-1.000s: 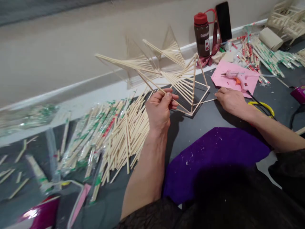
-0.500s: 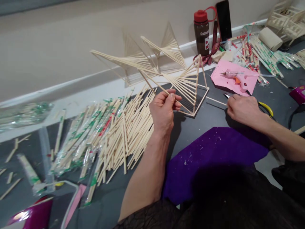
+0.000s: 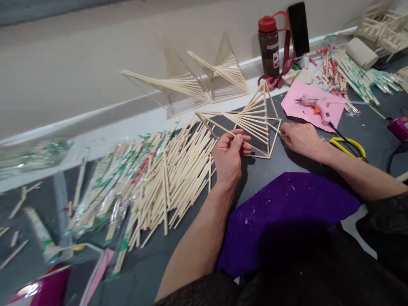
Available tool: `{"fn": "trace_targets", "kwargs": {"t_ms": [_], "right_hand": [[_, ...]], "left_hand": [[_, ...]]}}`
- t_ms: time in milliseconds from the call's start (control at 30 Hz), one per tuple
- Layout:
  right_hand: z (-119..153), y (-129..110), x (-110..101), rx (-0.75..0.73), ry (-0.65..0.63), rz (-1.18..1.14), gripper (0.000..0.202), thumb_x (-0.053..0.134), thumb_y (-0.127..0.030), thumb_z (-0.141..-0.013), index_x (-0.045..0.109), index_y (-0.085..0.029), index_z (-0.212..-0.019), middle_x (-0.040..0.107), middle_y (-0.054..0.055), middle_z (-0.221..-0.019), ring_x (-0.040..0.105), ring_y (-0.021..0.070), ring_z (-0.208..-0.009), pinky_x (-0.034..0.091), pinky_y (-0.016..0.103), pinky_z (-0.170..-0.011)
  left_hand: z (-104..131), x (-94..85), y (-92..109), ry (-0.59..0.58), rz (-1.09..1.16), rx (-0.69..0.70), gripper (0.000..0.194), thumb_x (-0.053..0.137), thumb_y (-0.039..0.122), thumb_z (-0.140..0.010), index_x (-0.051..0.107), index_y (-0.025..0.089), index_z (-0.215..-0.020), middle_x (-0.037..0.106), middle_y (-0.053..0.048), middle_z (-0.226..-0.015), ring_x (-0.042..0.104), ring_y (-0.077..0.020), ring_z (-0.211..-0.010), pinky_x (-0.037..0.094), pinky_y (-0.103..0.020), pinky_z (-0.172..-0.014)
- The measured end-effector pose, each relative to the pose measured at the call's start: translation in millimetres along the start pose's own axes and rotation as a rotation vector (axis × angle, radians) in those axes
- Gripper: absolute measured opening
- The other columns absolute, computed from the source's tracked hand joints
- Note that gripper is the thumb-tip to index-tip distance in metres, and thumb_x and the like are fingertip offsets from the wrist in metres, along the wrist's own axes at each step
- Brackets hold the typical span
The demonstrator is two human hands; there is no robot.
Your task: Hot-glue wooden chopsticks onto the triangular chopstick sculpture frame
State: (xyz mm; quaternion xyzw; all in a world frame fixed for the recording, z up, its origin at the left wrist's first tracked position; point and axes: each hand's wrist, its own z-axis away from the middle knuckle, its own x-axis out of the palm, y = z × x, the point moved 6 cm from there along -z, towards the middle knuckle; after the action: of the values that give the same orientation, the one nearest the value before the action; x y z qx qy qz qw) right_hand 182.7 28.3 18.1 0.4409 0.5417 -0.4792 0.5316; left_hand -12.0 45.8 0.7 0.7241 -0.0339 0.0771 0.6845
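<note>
My left hand (image 3: 228,156) pinches a long edge stick of a twisted frame (image 3: 266,117) built from wooden chopsticks. The frame's near corner rests on the dark table, and its sticks fan out to a peak at the back right. My right hand (image 3: 301,137) grips a single chopstick (image 3: 274,129), whose far end reaches in among the frame's right-hand sticks. Whether that end touches them I cannot tell. Two more fanned chopstick frames (image 3: 178,83) stand behind, against the wall. Beside my left hand lies a heap of loose chopsticks (image 3: 181,174).
A pink glue gun (image 3: 315,105) lies on pink paper (image 3: 291,95). Yellow-handled scissors (image 3: 349,148) sit behind my right wrist. A bottle (image 3: 269,51) and a phone (image 3: 298,29) stand by the wall. Wrapped chopsticks (image 3: 102,191) lie left; purple cloth (image 3: 287,199) lies in front of me.
My right hand has moved left with the chopstick, up to the frame, uncovering the scissors' handles. My left hand and the frame's near end have shifted right and slightly down.
</note>
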Motion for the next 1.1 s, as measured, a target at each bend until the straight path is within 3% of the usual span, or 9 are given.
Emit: {"fn": "trace_targets", "kwargs": {"t_ms": [333,567,733,833,900,967,1033,1100], "right_hand": [[0.2,2.2,5.6,-0.009,0.044,0.039,0.032,0.04,-0.029,-0.095,0.064,-0.015,-0.112,0.069,0.013,-0.107,0.064,0.0233,-0.079,0.032,0.031,-0.057],[29.3,-1.0,-32.4,-0.021,0.075,-0.066,0.033,0.041,-0.032,-0.095,0.07,-0.016,-0.092,0.071,0.01,-0.083,0.062,0.0215,-0.071,0.032,0.031,-0.059],[55.6,-28.6,-61.2,-0.203,0.13,-0.415,0.032,0.041,-0.035,-0.096,0.067,-0.022,-0.083,0.067,0.005,-0.077,0.06,0.0178,-0.07,0.038,0.029,-0.065],[72.5,-64.8,-56.3,-0.464,0.007,-0.515,0.03,0.042,-0.034,-0.096,0.066,-0.022,-0.081,0.066,0.004,-0.076,0.058,0.0168,-0.069,0.038,0.029,-0.063],[85.1,-89.1,-49.5,-0.655,-0.094,-0.533,0.03,0.042,-0.033,-0.097,0.064,-0.022,-0.08,0.065,0.003,-0.074,0.056,0.0155,-0.065,0.038,0.028,-0.06],[94.6,-104.9,-49.0,-0.791,-0.128,-0.579,0.031,0.041,-0.029,-0.097,0.063,-0.02,-0.077,0.063,0.002,-0.071,0.053,0.0143,-0.062,0.039,0.028,-0.059],[98.3,-109.9,-57.8,-0.858,-0.091,-0.688,0.031,0.041,-0.024,-0.097,0.062,-0.019,-0.074,0.061,0.001,-0.067,0.052,0.013,-0.06,0.041,0.027,-0.059],[95.7,-103.5,-70.0,-0.833,-0.047,-0.825,0.029,0.043,-0.023,-0.097,0.063,-0.019,-0.075,0.062,0.0,-0.067,0.055,0.0123,-0.061,0.044,0.026,-0.059]], "left_hand": [[4.3,1.9,-3.8,-0.04,0.003,-0.044,0.017,0.069,0.032,-0.079,0.066,0.017,-0.088,0.071,-0.003,-0.078,0.062,-0.0081,-0.056,0.049,-0.018,-0.048],[5.8,-0.5,1.5,-0.089,-0.022,-0.138,0.021,0.074,0.023,-0.072,0.067,0.017,-0.091,0.073,-0.006,-0.084,0.064,-0.0098,-0.059,0.05,-0.019,-0.047],[16.4,-18.8,16.9,-0.167,-0.209,-0.245,0.017,0.072,0.016,-0.07,0.069,0.015,-0.087,0.072,-0.008,-0.08,0.066,-0.0139,-0.059,0.048,-0.021,-0.044],[36.8,-25.2,48.1,-0.205,-0.318,-0.085,0.017,0.07,0.027,-0.076,0.072,0.015,-0.089,0.072,-0.008,-0.079,0.061,-0.0114,-0.053,0.043,-0.02,-0.041],[55.8,-16.9,68.6,-0.306,-0.274,0.051,0.026,0.066,0.038,-0.082,0.074,0.019,-0.096,0.073,-0.008,-0.091,0.058,-0.0097,-0.053,0.042,-0.022,-0.043],[75.6,1.1,76.1,-0.525,-0.193,0.08,0.038,0.056,0.052,-0.087,0.075,0.021,-0.099,0.071,-0.008,-0.1,0.057,-0.0105,-0.057,0.044,-0.024,-0.048],[89.0,15.4,71.0,-0.687,-0.147,0.013,0.049,0.044,0.059,-0.091,0.076,0.022,-0.1,0.071,-0.007,-0.092,0.057,-0.0126,-0.061,0.046,-0.027,-0.054],[92.6,20.0,58.8,-0.71,-0.112,-0.092,0.053,0.04,0.06,-0.092,0.076,0.021,-0.095,0.069,-0.005,-0.075,0.056,-0.0132,-0.06,0.045,-0.026,-0.056]]}}
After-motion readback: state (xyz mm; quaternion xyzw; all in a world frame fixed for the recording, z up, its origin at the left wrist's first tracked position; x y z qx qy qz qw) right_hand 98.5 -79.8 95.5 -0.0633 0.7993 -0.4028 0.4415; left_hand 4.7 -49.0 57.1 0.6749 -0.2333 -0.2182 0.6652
